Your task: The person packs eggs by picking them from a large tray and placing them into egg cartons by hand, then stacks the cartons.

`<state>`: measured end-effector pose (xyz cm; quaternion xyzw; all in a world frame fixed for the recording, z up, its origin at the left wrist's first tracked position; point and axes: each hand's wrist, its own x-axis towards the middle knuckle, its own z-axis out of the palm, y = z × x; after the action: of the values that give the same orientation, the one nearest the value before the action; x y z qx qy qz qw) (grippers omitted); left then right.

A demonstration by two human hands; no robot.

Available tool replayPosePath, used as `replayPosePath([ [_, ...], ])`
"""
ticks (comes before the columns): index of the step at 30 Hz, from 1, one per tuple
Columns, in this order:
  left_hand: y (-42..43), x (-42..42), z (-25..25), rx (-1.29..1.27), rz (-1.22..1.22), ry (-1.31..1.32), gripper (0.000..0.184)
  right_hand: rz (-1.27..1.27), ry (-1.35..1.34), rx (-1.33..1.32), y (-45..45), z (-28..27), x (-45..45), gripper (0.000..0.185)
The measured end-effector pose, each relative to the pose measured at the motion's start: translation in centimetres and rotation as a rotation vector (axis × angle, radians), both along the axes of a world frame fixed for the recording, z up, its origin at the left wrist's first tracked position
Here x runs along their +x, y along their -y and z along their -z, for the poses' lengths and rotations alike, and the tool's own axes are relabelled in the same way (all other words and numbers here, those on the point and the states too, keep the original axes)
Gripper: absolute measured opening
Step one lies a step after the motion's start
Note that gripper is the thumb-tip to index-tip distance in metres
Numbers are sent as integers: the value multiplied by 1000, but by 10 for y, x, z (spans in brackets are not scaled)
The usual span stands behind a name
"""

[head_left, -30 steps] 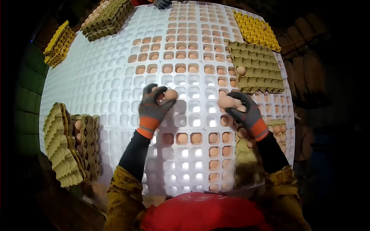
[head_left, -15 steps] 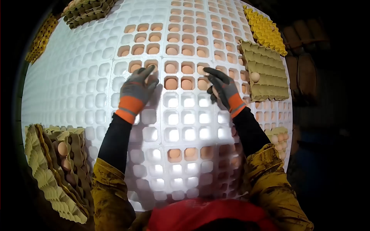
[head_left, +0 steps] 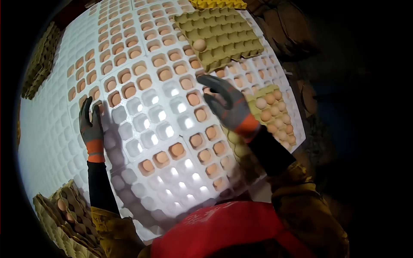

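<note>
Brown eggs [head_left: 177, 149] sit in many square cells of the white foam trays [head_left: 124, 130]. My left hand [head_left: 91, 124], in a grey glove with an orange cuff, is over the cells at the left, its fingers stretched forward beside an egg; no egg shows in its grasp. On the right, my right hand [head_left: 223, 103], gloved alike, hovers over the filled cells with its fingers apart and slightly bent. Part of an egg shows beyond its fingers, and I see nothing held. Above it lies an olive carton tray [head_left: 223, 36] with one egg [head_left: 199, 45] on it.
A carton tray of several eggs [head_left: 275, 112] is at the right, partly behind my right arm. Stacked cartons stand at the lower left [head_left: 64, 219] and upper left [head_left: 41, 60]. A yellow tray [head_left: 218, 4] is at the top edge.
The view has turned rightward. The eggs that both hands held earlier are gone from them, and more cells in the middle rows hold eggs. My right hand has moved toward the right-hand cartons.
</note>
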<state>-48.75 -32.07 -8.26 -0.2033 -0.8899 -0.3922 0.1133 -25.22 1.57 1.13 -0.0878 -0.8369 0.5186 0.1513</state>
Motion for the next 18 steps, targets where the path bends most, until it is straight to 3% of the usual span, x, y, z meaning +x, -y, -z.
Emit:
replayPosePath([
  [1,-12,18,-1,162,105,94,36,75,19,85,-22,-17,31,39],
  [4,-71,107,-36,181,332,177,37,379,257,-13,-98,-46,132,38],
  [6,-110,167,-48,138,491,141,39,332,216,125,-138,-52,193,37],
  [9,-161,256,-70,76,653,233,43,215,407,184,-142,-61,258,33],
  [11,-184,306,-71,37,677,137,44,-24,262,453,-150,-34,299,30],
  [12,-195,328,-75,21,690,132,44,-73,311,501,-146,-22,317,35],
  [15,-226,374,-76,-21,724,135,47,-181,378,722,-130,-6,332,48],
  [18,-262,395,-65,-53,647,88,50,-301,384,1010,-121,10,320,48],
])
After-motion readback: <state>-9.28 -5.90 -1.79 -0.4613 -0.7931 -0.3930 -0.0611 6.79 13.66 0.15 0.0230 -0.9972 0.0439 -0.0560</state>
